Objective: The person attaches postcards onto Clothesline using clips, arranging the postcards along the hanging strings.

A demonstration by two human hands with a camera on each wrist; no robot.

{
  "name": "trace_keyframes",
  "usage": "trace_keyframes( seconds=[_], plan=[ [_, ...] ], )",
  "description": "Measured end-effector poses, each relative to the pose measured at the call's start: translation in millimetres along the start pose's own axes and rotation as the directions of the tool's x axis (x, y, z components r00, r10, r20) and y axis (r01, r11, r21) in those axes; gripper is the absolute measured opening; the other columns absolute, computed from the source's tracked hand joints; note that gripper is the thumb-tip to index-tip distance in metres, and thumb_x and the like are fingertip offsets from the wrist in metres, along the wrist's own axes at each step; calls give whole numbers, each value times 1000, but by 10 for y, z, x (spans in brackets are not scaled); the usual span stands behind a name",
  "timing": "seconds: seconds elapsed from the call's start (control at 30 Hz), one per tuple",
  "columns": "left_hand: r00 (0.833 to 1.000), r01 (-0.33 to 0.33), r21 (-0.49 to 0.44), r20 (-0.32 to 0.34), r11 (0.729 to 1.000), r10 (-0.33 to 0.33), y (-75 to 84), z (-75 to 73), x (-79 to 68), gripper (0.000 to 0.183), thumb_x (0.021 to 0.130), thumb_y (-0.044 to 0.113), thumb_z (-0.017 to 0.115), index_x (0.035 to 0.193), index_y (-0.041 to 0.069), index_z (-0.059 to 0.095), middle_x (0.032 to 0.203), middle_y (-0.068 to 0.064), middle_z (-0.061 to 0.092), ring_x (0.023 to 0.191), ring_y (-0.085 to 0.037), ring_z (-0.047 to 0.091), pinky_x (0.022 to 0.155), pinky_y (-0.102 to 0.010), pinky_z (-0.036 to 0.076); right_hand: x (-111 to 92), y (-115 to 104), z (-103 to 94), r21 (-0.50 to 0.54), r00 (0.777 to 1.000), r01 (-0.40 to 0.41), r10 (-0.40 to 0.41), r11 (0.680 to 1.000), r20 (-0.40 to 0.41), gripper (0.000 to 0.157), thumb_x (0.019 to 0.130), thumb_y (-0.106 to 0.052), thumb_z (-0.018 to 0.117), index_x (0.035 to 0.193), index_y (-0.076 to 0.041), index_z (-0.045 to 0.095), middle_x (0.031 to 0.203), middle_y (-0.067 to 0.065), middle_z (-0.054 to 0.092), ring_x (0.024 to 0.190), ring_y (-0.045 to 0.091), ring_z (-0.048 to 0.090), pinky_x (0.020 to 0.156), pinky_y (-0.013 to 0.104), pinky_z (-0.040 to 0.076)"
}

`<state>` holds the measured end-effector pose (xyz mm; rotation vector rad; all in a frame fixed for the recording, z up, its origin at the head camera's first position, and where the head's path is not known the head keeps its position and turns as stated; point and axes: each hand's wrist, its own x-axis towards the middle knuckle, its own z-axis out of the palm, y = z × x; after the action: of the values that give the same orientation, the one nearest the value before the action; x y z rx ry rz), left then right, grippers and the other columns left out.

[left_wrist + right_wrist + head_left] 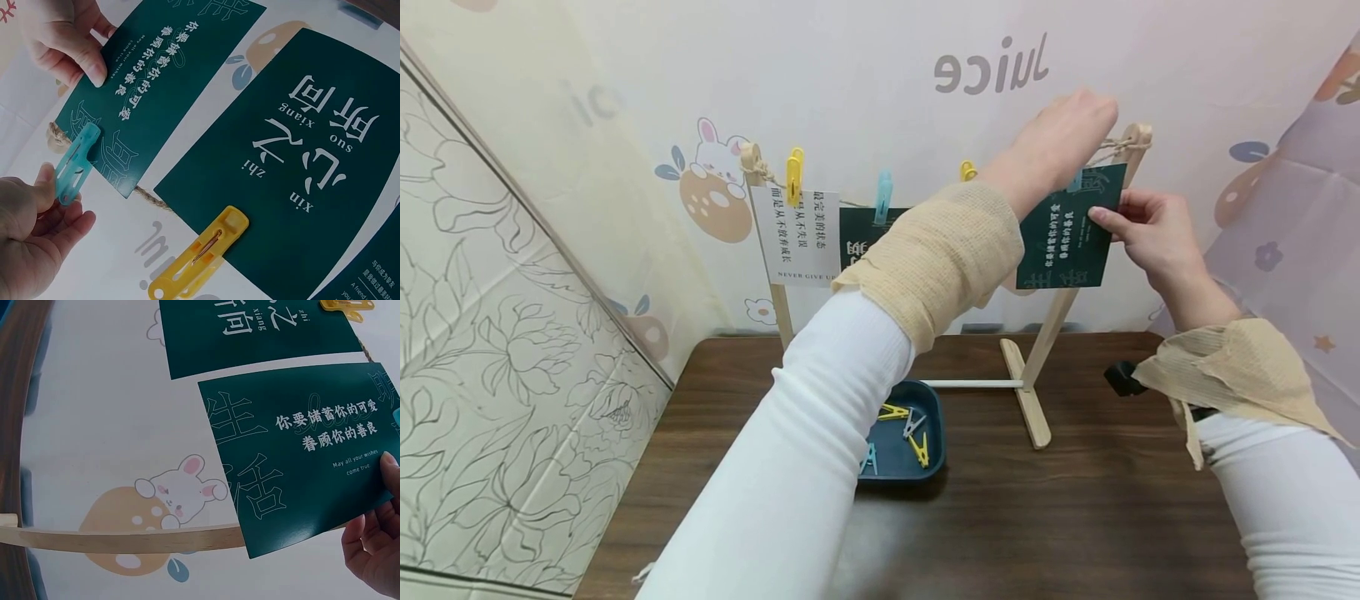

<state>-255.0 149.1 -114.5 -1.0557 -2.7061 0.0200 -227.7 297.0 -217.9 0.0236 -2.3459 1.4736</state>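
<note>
In the head view my right hand (1157, 233) pinches the side edge of a dark green card (1067, 233), thumb in front and fingers behind. White characters and small English text are printed on the card. My left hand (37, 231) has its thumb and fingers at the handle end of a light blue clothespin (77, 162). That clothespin sits over the card's top edge at the twine (153, 199). Beside it hangs another green card (287, 150) under a yellow clothespin (206, 250). In the head view the left forearm covers part of the row.
A wooden stand with a right post (1052, 333) carries the twine. Left along it hang a white card (801, 242) and a green card under a blue clothespin (883, 196). On the brown table (1075, 483), a dark blue tray (942, 425) holds several clothespins. A patterned curtain hangs behind.
</note>
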Motion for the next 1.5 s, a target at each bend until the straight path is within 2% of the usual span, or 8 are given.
trace_keyframes(
  seconds=[0.37, 0.57, 0.7, 0.87, 1.03, 1.27, 1.4, 1.5],
  plan=[
    [1000, -9, 29, 2, 1000, 9, -29, 26, 4, 35, 94, 20, 40, 128, 16, 41, 122, 4, 46, 108, -5, 43, 89, -10, 31, -9, 7, 29, -35, 999, -11, 10, 999, -46, 39, 81, -26, 62, 111, -2, 58, 75, -14, 54, 68, 0, 51, 59, 9, 41],
    [1000, -21, 25, -12, 999, 21, -60, 49, 16, 33, 95, 21, 36, 127, 16, 44, 120, 4, 48, 106, -6, 42, 87, -11, 32, -45, 27, 44, -43, 994, 15, -19, 999, -106, 26, 79, -23, 65, 101, -8, 62, 73, -15, 54, 67, 1, 49, 56, 9, 39],
    [1000, -19, 57, -12, 998, 20, -62, 55, -5, 33, 96, 24, 33, 127, 17, 43, 122, 5, 45, 107, -5, 38, 89, -11, 29, -75, 39, 60, -3, 991, 35, -35, 999, -131, 20, 77, -19, 68, 96, -13, 63, 74, -14, 55, 69, 1, 50, 59, 8, 41],
    [999, -22, 86, -35, 996, 25, -54, 51, -38, 34, 97, 26, 30, 128, 17, 42, 123, 4, 43, 107, -5, 37, 89, -9, 28, -99, 52, 80, 60, 984, 62, -51, 996, -171, 17, 77, -14, 68, 93, -12, 64, 76, -13, 57, 71, 1, 53, 61, 8, 43],
    [999, -7, 57, -35, 998, 9, -57, 53, -53, 34, 96, 25, 32, 127, 17, 43, 123, 5, 43, 108, -4, 37, 89, -8, 27, -108, 67, 92, 54, 972, 94, -80, 994, -222, 13, 76, -10, 68, 88, -12, 64, 73, -14, 57, 68, 0, 54, 60, 8, 43],
    [999, -3, -3, -32, 1000, 3, -94, 77, -70, 34, 95, 28, 35, 126, 17, 45, 121, 4, 44, 108, -4, 39, 88, -7, 28, -167, 80, 61, 53, 979, 68, -57, 996, -196, 15, 79, -14, 66, 94, -11, 64, 77, -11, 57, 67, 1, 53, 62, 7, 43],
    [997, -12, -15, -73, 1000, 11, -114, 83, -125, 37, 94, 31, 36, 127, 15, 44, 121, 3, 44, 107, -5, 40, 87, -7, 28, -183, 97, 37, 41, 980, 78, -69, 996, -187, 18, 80, -15, 65, 97, -9, 65, 78, -12, 57, 65, 0, 54, 62, 8, 43],
    [992, -38, 11, -123, 999, 39, -140, 110, -194, 42, 94, 34, 36, 130, 12, 41, 121, 2, 43, 106, -6, 40, 87, -7, 28, -203, 124, 12, 7, 982, 72, -69, 997, -176, 24, 80, -16, 64, 103, -7, 65, 80, -15, 58, 67, -1, 54, 61, 7, 42]
  ],
)
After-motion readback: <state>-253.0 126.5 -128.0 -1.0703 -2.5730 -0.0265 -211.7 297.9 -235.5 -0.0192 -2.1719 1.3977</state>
